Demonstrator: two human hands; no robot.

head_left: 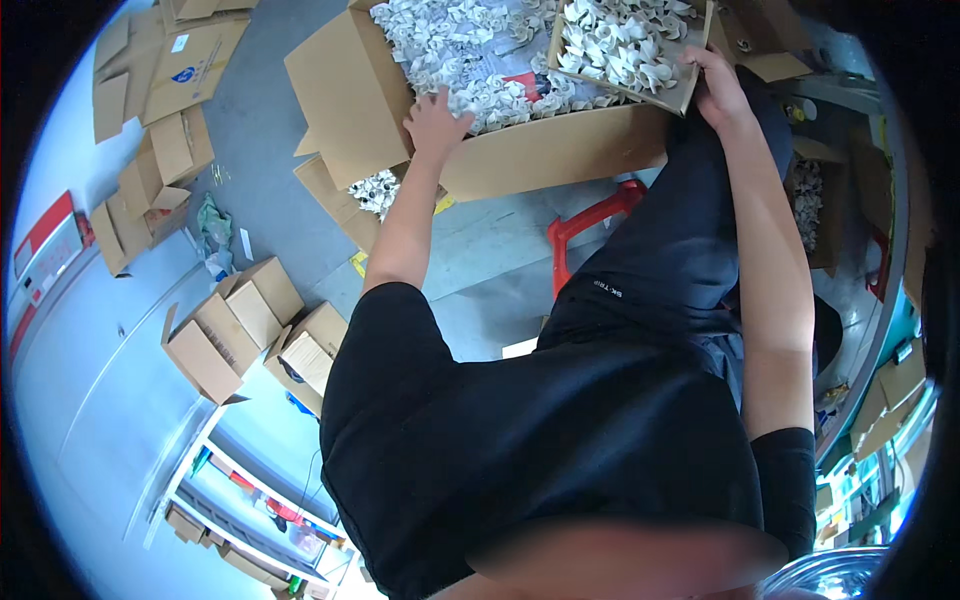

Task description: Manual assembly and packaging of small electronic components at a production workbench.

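Observation:
A large cardboard box (560, 157) full of small white curled pieces (440, 50) stands in front of me. My left hand (437, 122) reaches over its near left side with the fingers spread, at the edge of the white pieces; nothing shows in it. At the right, my right hand (718, 88) grips the side of a shallow brown tray (622, 88). More white curled pieces (615, 45) lie heaped in the tray, leaving part of its right end bare. The tray is over the box's right end, slightly tilted. A red scrap (522, 85) lies among the pieces in the box.
A red stool frame (590, 225) stands under the box's near side. Another carton (372, 195) holding white pieces sits below at the left. Cartons (235, 320) line the floor at the left, near a white shelf (255, 500). Another box of pieces (808, 200) is at the right.

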